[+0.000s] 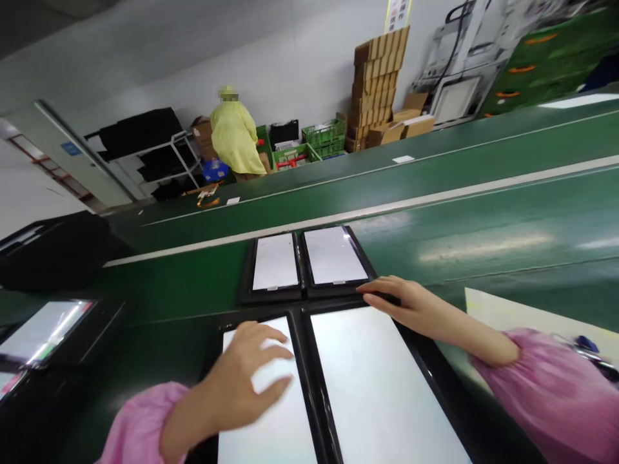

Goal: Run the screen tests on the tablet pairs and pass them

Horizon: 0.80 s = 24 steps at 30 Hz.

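Several black-framed display panels with lit white screens lie flat on a green conveyor bench. My left hand (242, 377) rests with its fingers spread on the screen of the near left panel (271, 438). My right hand (399, 304) reaches across from the right, its fingertips on the top edge of the black frame of the near right panel (382, 380). That edge adjoins the far right panel (333, 256), and the far left panel (275, 261) lies beside it. Neither hand lifts anything.
More lit panels (43, 332) lie at the left beside a black bundle (53, 251). A white sheet (527, 325) lies at the right. Beyond a second green belt (367, 177), a person in a yellow smock (235, 135) stands near green crates (323, 135) and stacked cardboard boxes (374, 90).
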Available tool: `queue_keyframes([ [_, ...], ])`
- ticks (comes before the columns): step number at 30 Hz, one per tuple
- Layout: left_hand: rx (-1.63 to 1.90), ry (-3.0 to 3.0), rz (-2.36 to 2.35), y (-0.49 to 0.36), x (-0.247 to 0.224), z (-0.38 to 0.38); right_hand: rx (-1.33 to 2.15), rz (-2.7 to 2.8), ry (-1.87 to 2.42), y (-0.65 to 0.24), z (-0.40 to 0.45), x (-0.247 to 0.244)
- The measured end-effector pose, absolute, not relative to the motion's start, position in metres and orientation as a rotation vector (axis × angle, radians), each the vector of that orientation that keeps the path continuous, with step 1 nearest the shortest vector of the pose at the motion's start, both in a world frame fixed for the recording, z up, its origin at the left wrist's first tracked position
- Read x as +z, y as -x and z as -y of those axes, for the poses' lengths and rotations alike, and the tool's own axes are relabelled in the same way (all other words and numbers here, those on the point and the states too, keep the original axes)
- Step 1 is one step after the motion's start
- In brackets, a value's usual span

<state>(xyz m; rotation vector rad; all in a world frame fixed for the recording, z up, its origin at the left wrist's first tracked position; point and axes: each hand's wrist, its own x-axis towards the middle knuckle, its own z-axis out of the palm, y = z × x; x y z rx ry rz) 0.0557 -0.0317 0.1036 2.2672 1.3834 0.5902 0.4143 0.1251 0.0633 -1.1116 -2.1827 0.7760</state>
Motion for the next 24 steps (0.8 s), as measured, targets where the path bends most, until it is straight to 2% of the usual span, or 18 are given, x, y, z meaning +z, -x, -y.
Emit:
queue_keyframes([
  [5,0.399,-2.582,-1.026,-0.116,0.088,0.077,0.632,2.188,1.172,-0.391,-0.094,0.057],
  [14,0.272,-2.644,-0.987,-0.101,0.089,0.092,0.535,2.057,1.21,-0.395,-0.086,0.055],
  [20,0.484,-2.592,-1.006,-0.098,0.097,0.09,0.437,1.98,1.15,-0.403,-0.085,0.055],
  [24,0.734,-2.657,-1.256,-0.113,0.11,0.096,0.443,2.158,0.915,-0.411,-0.02,0.083],
])
